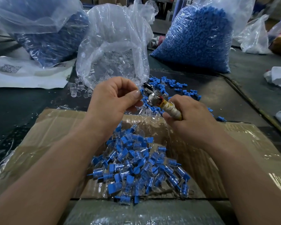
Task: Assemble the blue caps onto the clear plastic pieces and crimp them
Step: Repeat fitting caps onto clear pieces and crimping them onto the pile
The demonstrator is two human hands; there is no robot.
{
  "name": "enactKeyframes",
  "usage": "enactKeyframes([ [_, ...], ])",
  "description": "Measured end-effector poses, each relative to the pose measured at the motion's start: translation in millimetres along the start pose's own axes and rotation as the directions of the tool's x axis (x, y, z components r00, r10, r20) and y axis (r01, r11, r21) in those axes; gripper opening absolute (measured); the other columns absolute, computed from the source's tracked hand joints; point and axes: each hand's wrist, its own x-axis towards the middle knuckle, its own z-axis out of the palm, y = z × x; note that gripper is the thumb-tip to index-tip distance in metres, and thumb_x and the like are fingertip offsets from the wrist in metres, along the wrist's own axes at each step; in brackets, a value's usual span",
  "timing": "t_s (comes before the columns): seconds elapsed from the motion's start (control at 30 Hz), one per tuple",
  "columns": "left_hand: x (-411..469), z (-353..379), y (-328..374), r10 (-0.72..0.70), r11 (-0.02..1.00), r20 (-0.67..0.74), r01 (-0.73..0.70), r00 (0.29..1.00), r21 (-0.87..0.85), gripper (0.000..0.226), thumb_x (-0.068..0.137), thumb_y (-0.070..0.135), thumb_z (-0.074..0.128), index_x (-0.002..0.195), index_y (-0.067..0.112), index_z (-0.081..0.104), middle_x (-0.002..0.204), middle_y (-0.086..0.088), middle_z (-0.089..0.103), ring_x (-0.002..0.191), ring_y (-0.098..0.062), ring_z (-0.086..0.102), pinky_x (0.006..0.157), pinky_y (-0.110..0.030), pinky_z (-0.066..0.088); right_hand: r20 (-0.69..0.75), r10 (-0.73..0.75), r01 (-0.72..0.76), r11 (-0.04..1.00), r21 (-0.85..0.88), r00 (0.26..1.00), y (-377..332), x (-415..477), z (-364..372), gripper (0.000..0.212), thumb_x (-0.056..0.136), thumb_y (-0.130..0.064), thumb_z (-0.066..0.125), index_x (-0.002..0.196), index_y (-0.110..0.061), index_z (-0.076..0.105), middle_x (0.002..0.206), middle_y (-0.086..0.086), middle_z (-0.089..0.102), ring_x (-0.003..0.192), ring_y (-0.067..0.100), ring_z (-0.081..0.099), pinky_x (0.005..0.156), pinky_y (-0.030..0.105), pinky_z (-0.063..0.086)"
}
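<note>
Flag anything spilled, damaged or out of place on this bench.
Loose blue caps and clear pieces lie scattered on the dark table around the open clear bag. The tool handle in the right hand is wrapped in tape. Nothing looks broken.

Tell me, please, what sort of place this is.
Probably a small factory or assembly workshop: a bulging bag of blue caps, an open bag of clear pieces, and a pile of finished parts in a cardboard box, with a crimping tool in the right hand.
</note>
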Motion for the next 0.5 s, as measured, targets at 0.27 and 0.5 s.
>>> enactKeyframes([
  [0.27,-0.7,0.3,0.0,0.014,0.998,-0.056,-0.010,0.998,0.062,0.024,0.083,-0.006,0.057,0.071,0.015,0.057,0.063,0.000,0.061,0.055,-0.006,0.063,0.056,-0.017,0.053,-0.019,0.040,-0.039,0.999,0.020,0.999,-4.2,2.2,4.4,0.030,0.087,-0.025,0.057,0.066,-0.030,0.036,0.069,-0.010,0.045,0.063,0.004,0.040,0.052,0.023,0.026],
  [0.5,-1.6,-0.2,1.0,0.007,0.997,-0.065,-0.002,0.998,0.082,0.023,0.083,-0.005,0.058,0.071,0.015,0.057,0.062,0.002,0.062,0.056,-0.005,0.063,0.056,-0.017,0.054,-0.061,0.012,-0.014,1.000,-0.022,0.998,-3.4,1.6,5.9,0.010,0.085,-0.026,0.059,0.082,-0.022,0.050,0.075,-0.011,0.045,0.067,0.007,0.040,0.057,0.016,0.029],
])
